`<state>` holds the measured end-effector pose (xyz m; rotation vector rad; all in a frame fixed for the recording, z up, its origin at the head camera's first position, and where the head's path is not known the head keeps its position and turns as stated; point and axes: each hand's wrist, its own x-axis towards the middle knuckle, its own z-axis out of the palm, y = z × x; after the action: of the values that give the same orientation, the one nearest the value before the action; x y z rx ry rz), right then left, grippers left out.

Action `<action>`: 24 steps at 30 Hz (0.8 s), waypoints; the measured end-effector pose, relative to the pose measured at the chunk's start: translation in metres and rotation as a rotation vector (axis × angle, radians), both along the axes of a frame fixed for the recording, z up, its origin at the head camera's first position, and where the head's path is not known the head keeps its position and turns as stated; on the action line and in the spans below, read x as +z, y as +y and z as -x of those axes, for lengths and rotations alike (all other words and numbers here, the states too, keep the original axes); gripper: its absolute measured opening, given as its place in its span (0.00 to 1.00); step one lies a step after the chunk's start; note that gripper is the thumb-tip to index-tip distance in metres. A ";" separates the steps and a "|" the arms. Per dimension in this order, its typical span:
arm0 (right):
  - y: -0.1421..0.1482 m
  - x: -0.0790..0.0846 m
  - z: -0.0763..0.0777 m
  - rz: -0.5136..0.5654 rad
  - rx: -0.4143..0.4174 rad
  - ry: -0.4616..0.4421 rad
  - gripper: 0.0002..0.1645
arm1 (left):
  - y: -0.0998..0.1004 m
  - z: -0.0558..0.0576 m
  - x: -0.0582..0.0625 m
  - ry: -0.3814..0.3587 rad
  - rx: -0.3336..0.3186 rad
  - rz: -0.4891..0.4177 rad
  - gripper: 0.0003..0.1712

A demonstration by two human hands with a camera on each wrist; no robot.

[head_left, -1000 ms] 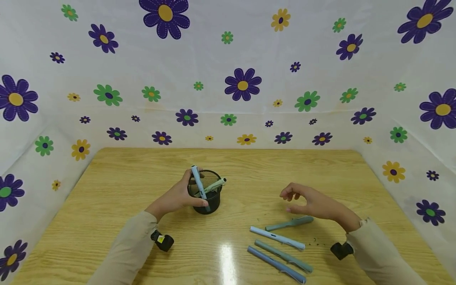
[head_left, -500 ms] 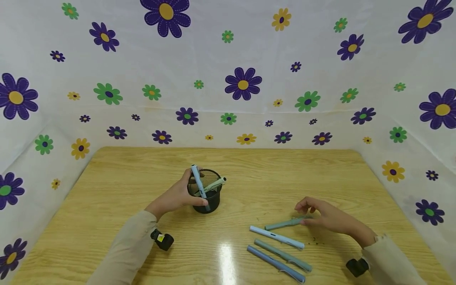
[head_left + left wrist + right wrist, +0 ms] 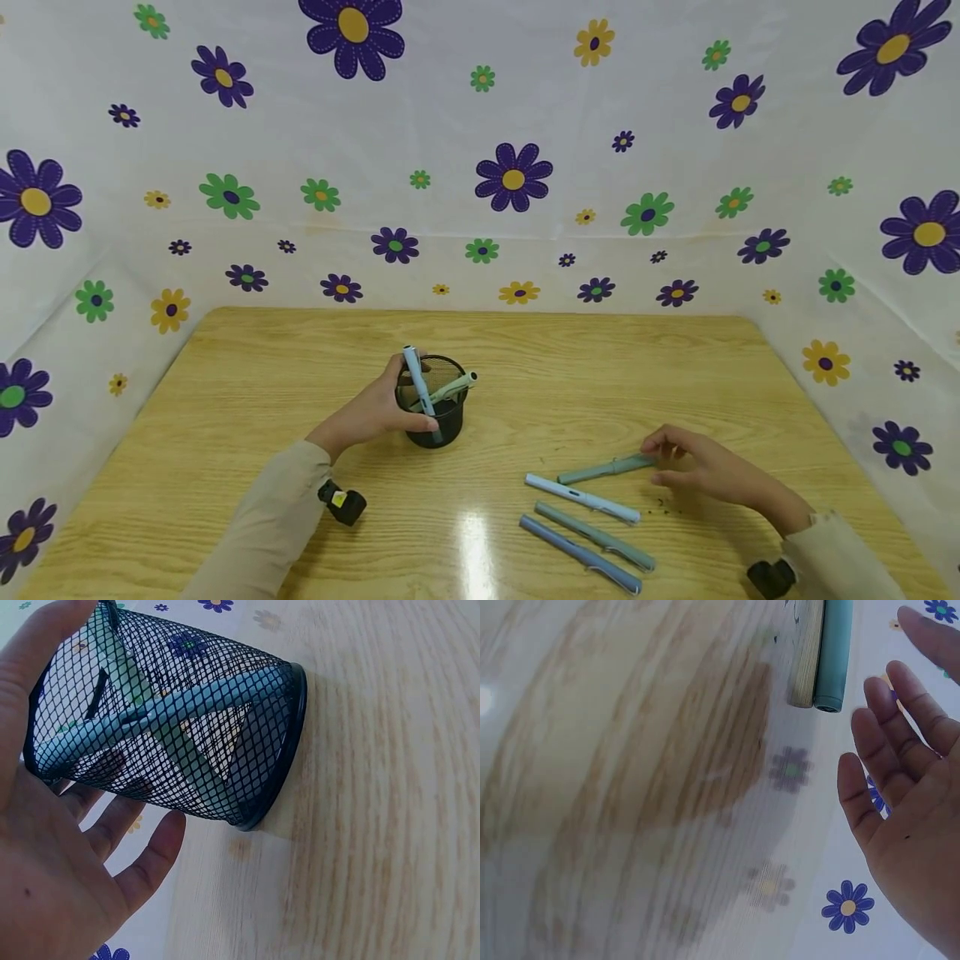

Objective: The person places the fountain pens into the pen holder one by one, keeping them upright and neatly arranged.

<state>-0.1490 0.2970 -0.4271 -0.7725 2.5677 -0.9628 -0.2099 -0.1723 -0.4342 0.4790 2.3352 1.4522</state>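
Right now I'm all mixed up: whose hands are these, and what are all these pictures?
No machine works here: each grip is a person's bare hand. The wide picture comes from a camera on the person's head; the two close-ups come from black cameras on the wrists. The left grip holds a black mesh pen cup with a light blue pen and a pale green pen inside. On the wood-grain table lie four more pens: a dark green pen, a sky-blue pen, a grey-green pen and a deep blue pen. The right grip is at the dark green pen's end; I can't tell whether it touches.
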 end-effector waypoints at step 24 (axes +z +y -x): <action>0.005 -0.018 0.013 0.005 0.043 0.092 0.14 | 0.002 -0.005 0.005 -0.008 0.000 -0.003 0.62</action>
<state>-0.1617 0.3023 -0.4450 -0.8896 2.6163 -0.9413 -0.2054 -0.1706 -0.4296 0.4730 2.3270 1.4555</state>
